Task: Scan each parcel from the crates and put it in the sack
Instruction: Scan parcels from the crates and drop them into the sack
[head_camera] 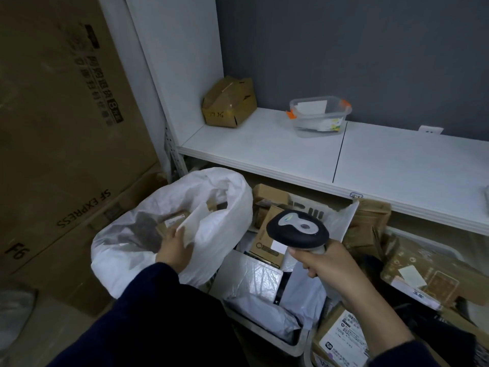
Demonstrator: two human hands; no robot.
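Note:
A white sack (227, 207) stands open on the floor at the left, with brown parcels inside. My left hand (173, 250) reaches into its mouth and holds a small cardboard parcel (172, 221) with a white label. My right hand (328, 263) grips the handle of a black and grey barcode scanner (297, 229), held over a grey crate (267, 332). In that crate lie white and silver mailer bags (254, 279) and a small cardboard box (270, 242).
A white shelf (291, 154) runs across at the back, bearing a brown box (229, 105) and a clear plastic tub (320, 116). Large cardboard cartons (60, 128) stand at the left. More brown parcels (428, 274) are piled at the right under the shelf.

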